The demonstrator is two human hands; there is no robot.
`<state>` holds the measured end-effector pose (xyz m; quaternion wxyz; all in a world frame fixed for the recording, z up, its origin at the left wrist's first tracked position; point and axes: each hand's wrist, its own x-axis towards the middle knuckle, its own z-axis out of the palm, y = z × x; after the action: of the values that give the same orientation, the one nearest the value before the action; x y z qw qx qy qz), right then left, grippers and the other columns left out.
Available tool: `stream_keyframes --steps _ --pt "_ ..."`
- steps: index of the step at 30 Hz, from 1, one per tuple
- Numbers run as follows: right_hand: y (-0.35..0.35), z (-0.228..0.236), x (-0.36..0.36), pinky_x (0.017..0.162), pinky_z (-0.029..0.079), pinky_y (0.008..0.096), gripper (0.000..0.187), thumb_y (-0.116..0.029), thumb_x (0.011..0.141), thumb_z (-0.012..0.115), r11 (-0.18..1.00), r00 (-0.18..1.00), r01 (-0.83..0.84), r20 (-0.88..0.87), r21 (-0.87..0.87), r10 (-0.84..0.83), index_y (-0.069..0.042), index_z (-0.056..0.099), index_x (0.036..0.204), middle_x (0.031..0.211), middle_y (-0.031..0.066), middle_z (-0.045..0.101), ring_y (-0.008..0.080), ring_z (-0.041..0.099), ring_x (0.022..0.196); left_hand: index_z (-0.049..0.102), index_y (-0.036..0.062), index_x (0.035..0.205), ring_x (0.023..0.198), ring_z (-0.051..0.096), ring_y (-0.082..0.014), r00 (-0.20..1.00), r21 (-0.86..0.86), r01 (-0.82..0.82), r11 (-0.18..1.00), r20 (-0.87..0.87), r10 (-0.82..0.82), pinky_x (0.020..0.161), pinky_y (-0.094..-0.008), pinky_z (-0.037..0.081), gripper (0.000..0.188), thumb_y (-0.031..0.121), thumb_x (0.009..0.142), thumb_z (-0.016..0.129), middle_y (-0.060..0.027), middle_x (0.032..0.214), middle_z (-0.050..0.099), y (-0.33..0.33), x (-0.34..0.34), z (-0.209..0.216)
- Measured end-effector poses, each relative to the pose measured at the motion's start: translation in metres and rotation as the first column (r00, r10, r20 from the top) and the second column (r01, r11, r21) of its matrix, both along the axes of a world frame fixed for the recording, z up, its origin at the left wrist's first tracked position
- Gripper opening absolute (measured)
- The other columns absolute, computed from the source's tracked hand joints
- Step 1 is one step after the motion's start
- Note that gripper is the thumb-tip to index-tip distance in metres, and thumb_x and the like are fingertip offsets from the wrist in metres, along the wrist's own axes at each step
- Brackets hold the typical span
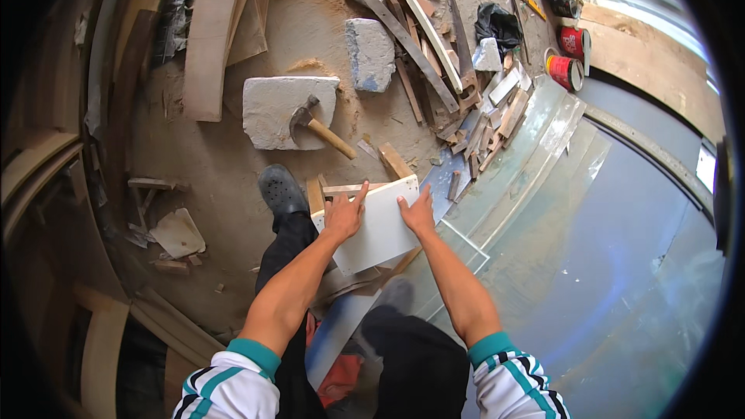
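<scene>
Between my forearms is a white rectangular panel (378, 226) fixed to short wooden pieces, with a wooden block (395, 161) and another block (315, 193) sticking out on its far side. My left hand (344, 216) grips the panel's far edge near the left, its index finger stretched along the top. At the right end my right hand (419, 211) holds the edge, thumb on the white face and fingers partly hidden. Beyond the panel, a claw hammer (326, 129) with a wooden handle rests on a whitish stone slab (268, 112).
A second pale block (369, 54) lies farther off. Wood scraps (497, 120) and a handsaw (466, 70) are heaped at the far right. Two red cans (565, 71) stand near a large bluish sheet (597, 240). Boards (213, 39) lean at the left. My shoe (282, 188) is beside the panel.
</scene>
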<state>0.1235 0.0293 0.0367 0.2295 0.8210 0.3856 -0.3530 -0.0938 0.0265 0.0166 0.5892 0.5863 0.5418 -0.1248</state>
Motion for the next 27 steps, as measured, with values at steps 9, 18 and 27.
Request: stream_keyframes --steps 9,18,27 --pt "0.054 0.043 -0.071 0.115 0.026 0.0544 0.085 -0.050 0.081 0.072 0.591 0.647 -0.761 -0.255 -0.267 0.718 -0.022 0.033 0.151 0.157 0.0165 0.027 0.0413 0.021 0.145 0.021 0.0393 0.154 0.112 0.052 -0.0338 0.998 -0.108 -0.064 0.992 -0.033 0.061 0.091 -0.0499 0.037 0.060 0.034 0.100 0.047 -0.0182 0.120 0.055 -0.017 -0.004 -0.002" --pt "0.118 -0.067 -0.082 0.083 0.054 0.0431 0.049 -0.047 0.076 0.075 0.227 0.415 -0.903 -0.598 -0.366 0.686 -0.013 0.073 0.111 0.115 0.0108 0.069 0.0264 0.068 0.099 0.043 0.0295 0.146 0.114 0.059 -0.0291 0.975 -0.293 0.073 0.953 0.222 -0.007 0.094 -0.0435 0.046 0.059 0.024 0.089 0.056 -0.0129 0.131 0.059 -0.034 0.021 -0.093" --pt "0.237 -0.134 -0.142 0.053 0.052 0.0368 0.044 -0.041 0.086 0.062 0.694 0.505 -0.710 -0.602 0.117 0.618 0.001 0.071 0.081 0.069 0.0113 0.068 0.0240 0.064 0.058 0.065 0.0077 0.111 0.075 0.065 -0.0124 0.791 -0.541 -0.380 0.750 0.229 0.567 0.065 -0.0333 0.056 0.035 0.032 0.087 0.069 -0.0005 0.088 0.068 0.135 -0.037 -0.084"
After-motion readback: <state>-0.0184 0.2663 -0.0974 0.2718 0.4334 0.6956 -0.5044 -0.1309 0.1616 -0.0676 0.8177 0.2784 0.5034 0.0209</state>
